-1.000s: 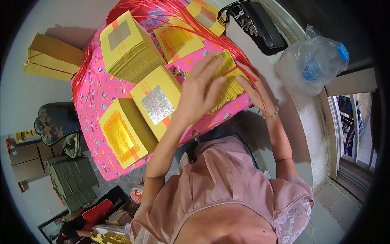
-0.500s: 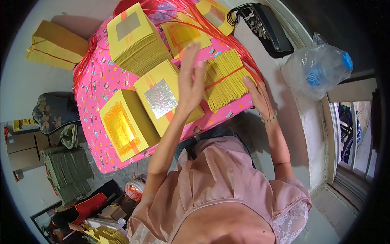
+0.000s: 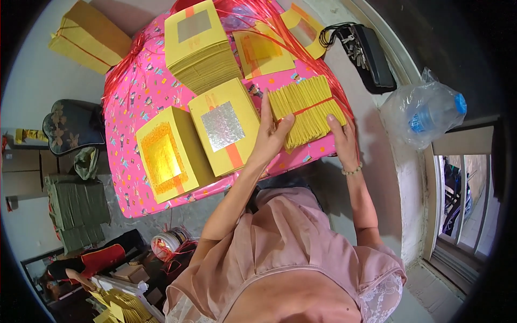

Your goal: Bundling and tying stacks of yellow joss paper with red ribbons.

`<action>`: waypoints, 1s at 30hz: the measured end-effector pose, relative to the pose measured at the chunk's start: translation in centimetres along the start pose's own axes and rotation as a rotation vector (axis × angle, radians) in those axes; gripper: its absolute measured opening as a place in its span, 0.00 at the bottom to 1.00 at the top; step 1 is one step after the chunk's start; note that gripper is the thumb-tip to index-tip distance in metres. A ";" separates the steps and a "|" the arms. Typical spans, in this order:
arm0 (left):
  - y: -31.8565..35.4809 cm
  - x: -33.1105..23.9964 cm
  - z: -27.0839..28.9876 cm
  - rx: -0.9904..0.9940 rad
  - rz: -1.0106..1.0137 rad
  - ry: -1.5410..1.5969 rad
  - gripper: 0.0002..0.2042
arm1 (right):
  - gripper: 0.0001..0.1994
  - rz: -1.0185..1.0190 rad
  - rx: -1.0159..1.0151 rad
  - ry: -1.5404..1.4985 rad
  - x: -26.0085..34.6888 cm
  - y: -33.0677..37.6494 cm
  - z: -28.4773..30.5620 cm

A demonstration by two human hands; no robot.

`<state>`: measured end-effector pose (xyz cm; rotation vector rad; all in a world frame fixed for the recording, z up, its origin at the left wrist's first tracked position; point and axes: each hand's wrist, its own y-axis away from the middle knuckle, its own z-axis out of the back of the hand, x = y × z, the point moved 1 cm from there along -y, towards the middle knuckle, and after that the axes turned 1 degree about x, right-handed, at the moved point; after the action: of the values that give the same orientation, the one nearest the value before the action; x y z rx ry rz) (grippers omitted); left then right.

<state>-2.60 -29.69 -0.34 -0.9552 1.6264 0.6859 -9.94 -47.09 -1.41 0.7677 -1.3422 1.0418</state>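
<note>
A bundle of folded yellow paper sheets, tied with a red strip, lies near the right front of the table. My left hand grips its left end, thumb on top and fingers down the side. At the right end my right hand holds it, thumb on the upper face; its other fingers are partly hidden. Beside my left wrist is a yellow paper stack with a silver square. Left of that sits a stack with a gold square. A taller yellow stack stands behind them.
Pink patterned cloth covers the table. Red plastic strips trail along its right side. Keys lie on a black case; a bagged bottle is farther right. Another person works at lower left, near a bucket.
My left hand has come down from above the paper bundle and closed on its left end. My right hand stays at the right end. The whole view has shifted slightly.
</note>
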 end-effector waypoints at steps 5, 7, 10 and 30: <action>-0.3 0.7 -0.2 -0.044 -0.011 0.030 0.40 | 0.19 -0.008 0.000 0.040 -0.4 -0.2 0.6; -0.5 1.2 0.0 -0.098 0.027 -0.009 0.41 | 0.20 0.008 0.036 -0.019 -1.1 0.0 1.0; 0.4 1.8 -0.4 -0.116 0.055 0.178 0.43 | 0.22 -0.051 -0.027 0.051 -2.4 0.3 1.4; 8.6 -9.6 8.9 -0.455 -0.342 0.454 0.28 | 0.37 0.859 0.292 0.416 15.2 0.4 -15.1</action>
<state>-4.60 -15.68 6.29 -1.7783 1.6555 0.6409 -5.48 -30.81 11.81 0.1164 -1.1644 1.9821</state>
